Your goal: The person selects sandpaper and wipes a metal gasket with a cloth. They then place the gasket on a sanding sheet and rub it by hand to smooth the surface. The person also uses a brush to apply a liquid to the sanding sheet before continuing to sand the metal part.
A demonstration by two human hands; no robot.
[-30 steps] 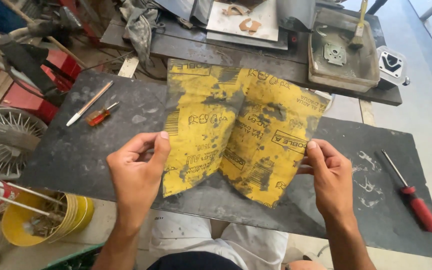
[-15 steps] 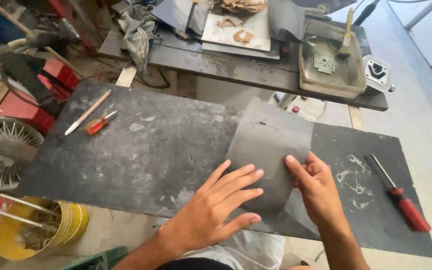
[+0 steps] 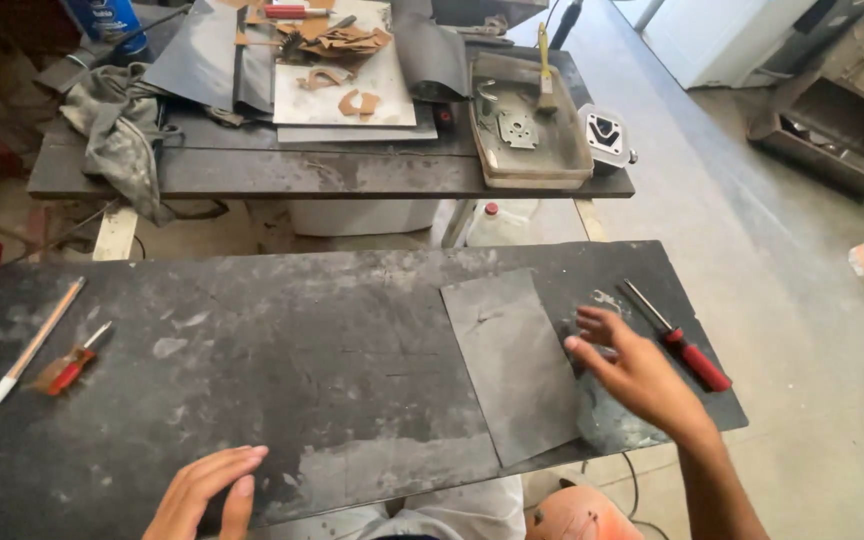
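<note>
Dark work board (image 3: 302, 360): large, flat, dust-streaked, spanning most of the near view. Behind it stands a second bench (image 3: 252, 170), darker, loaded with sheet offcuts.

Grey sheet (image 3: 514, 365): rectangular, lying flat on the right part of the board, grey face up, its near corner reaching the board's front edge. This is the item nearest the right hand.

On the rear bench: a crumpled grey rag (image 3: 122, 130) at the left end, a pale board with brown cut-outs (image 3: 347, 80) in the middle, and a shallow beige tray (image 3: 532, 125) holding small metal parts at the right.

Right hand (image 3: 632, 375): fingers spread and extended, palm down, just right of the sheet's right edge; the fingertips sit at or near that edge, contact uncertain. Nothing is gripped.

Left hand (image 3: 202, 495): flat at the board's front edge, fingers extended and lying close together, holding nothing, well apart from the sheet.

Red-handled screwdriver (image 3: 677, 335): lying on the board just right of the right hand.

At the far left of the board: a long pencil-like stick (image 3: 32, 345) and, beside it, a small red-handled tool (image 3: 67, 365)
</note>
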